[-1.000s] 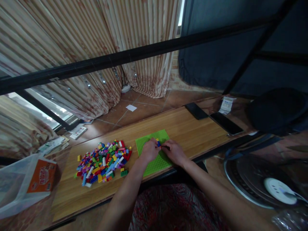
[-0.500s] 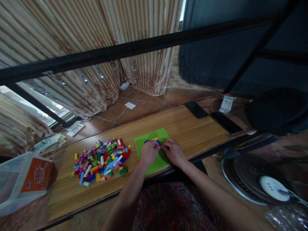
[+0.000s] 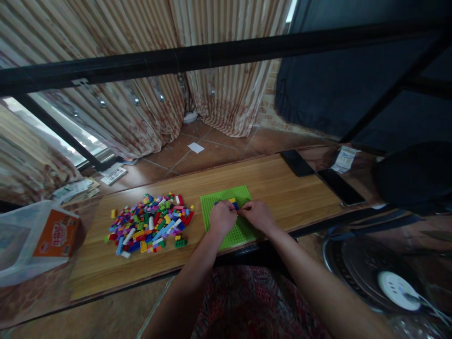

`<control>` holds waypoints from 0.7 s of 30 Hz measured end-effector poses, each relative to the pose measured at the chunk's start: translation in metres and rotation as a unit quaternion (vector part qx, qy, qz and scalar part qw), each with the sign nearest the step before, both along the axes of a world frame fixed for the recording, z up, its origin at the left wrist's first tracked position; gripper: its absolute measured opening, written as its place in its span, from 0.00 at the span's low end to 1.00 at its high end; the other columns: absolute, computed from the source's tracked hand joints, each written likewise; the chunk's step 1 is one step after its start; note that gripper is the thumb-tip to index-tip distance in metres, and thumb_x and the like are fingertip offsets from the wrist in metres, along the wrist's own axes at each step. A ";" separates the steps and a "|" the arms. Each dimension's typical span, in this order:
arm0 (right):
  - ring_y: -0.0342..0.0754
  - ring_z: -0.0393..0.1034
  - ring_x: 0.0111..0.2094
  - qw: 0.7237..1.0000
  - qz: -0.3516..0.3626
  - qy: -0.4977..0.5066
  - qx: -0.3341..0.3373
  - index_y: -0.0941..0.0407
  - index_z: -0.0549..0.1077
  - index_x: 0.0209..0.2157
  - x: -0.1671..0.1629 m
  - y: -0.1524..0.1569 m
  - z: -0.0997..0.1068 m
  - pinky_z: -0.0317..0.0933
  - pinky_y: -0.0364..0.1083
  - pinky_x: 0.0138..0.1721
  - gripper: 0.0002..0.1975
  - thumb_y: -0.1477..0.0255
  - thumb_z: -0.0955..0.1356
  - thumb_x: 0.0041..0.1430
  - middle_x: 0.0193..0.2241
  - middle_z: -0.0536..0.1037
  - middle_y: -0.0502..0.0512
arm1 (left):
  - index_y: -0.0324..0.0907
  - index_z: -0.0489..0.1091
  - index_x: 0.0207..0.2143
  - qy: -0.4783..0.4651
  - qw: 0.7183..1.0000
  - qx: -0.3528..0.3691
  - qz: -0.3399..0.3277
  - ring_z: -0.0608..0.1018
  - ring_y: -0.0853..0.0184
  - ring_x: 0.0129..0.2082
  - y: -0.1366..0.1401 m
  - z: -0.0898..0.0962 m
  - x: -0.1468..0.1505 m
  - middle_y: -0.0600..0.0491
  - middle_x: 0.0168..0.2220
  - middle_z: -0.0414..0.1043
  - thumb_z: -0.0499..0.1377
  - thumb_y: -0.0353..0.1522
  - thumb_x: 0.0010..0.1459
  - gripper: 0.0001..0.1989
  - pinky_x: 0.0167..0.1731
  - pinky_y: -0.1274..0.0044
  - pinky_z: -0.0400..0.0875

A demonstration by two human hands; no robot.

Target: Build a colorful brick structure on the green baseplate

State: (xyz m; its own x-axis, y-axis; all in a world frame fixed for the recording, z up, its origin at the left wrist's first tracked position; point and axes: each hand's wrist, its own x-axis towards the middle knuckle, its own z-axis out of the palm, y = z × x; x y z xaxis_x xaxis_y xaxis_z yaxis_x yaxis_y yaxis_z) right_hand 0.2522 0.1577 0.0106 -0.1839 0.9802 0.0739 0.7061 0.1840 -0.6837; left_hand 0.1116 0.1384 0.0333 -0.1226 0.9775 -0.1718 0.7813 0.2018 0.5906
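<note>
both hands are over the green board (image 3: 236,238), which lies on the wooden table (image 3: 271,186) close to the person's body. the left hand (image 3: 223,218) has its fingers bent inward and covers part of some blue and yellow bricks (image 3: 233,203) on the board. the right hand (image 3: 259,216) comes in from the other side, thumb and fingers drawn together at the tips, just beside the left fingertips. whether either hand is pinching a brick is too small and too hidden to tell. the bricks show just past the fingers, on the upper half of the board.

to the left of the board, a loose pile of coloured bricks (image 3: 151,226) spreads over the table. a green brick (image 3: 180,243) lies at its near right edge, and a yellow brick (image 3: 113,213) sits slightly apart at its far left. beyond the table's left end stands a clear box (image 3: 21,228) with an orange label (image 3: 56,234). toward the right end, a black phone (image 3: 297,163) lies near a second phone (image 3: 341,187).
</note>
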 end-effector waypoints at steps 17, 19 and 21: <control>0.48 0.68 0.23 0.995 0.019 -0.014 -0.095 0.54 0.77 0.16 -0.002 0.020 0.011 0.57 0.46 0.28 0.05 0.72 0.75 0.39 0.16 0.76 0.54 | 0.39 0.77 0.26 -0.012 0.998 -0.058 0.003 0.79 0.64 0.30 0.006 0.009 0.004 0.50 0.22 0.76 0.59 0.27 0.50 0.06 0.31 0.78 0.69; 0.47 0.68 0.22 0.995 0.019 0.009 -0.093 0.54 0.78 0.16 0.000 0.019 0.013 0.56 0.45 0.27 0.05 0.71 0.75 0.40 0.16 0.75 0.53 | 0.39 0.77 0.27 -0.023 0.999 -0.036 -0.002 0.79 0.66 0.30 0.002 0.011 0.004 0.51 0.23 0.76 0.58 0.26 0.51 0.07 0.31 0.79 0.69; 0.46 0.67 0.21 0.995 0.014 0.039 -0.090 0.55 0.78 0.17 0.006 0.017 0.014 0.56 0.44 0.26 0.08 0.68 0.73 0.43 0.15 0.75 0.52 | 0.39 0.76 0.29 -0.040 0.999 -0.009 -0.011 0.78 0.68 0.30 -0.006 0.014 -0.001 0.52 0.25 0.77 0.56 0.25 0.54 0.09 0.31 0.80 0.69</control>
State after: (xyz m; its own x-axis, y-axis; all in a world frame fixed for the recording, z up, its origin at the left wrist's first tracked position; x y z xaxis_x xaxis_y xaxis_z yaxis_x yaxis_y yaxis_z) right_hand 0.2577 0.1750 0.0248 -0.2113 0.9735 -0.0871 0.6454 0.0721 -0.7604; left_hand 0.1110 0.1325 0.0478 -0.0855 0.9767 -0.1970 0.7362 0.1951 0.6480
